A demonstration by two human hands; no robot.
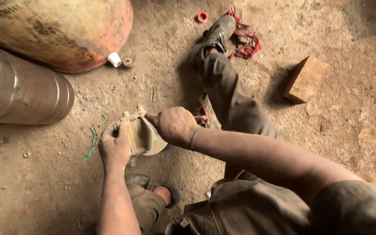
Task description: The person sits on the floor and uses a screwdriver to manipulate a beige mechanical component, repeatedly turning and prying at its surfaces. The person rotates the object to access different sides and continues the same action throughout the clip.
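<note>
At the far left a dull grey ribbed metal cylinder (20, 89) lies on its side on the dusty earthen floor (44, 174), and behind it rests a large rounded orange-and-cream tank (66, 30) with worn paint. A small white plastic cap (115, 59) and a rusty round washer (129, 61) sit just beside the tank's lower edge, and thin green strips (92, 146) are scattered on the floor below them.

Next comes the left hand (115, 146), its fingers wrapped closed around the near side of a dusty beige cast-metal part (142, 135) with rounded lugs on top (its exact kind is hard to tell under the grime). That grip looks like a steadying one, holding the part up off the floor between the knees. The right hand (175, 126) is clenched over the part's right end, knuckles up; whatever its fingers pinch there is hidden, so I cannot tell whether it holds a tool or only the part itself. A bit of red shows just behind it, too covered to identify.

Further right the person's leg in grey-brown trousers stretches away, ending in a worn grey shoe (214, 37). Near the shoe lie a small red ring (202, 17) and a red rag (245, 38). Well apart, a plain wooden block (305, 79) sits alone.
</note>
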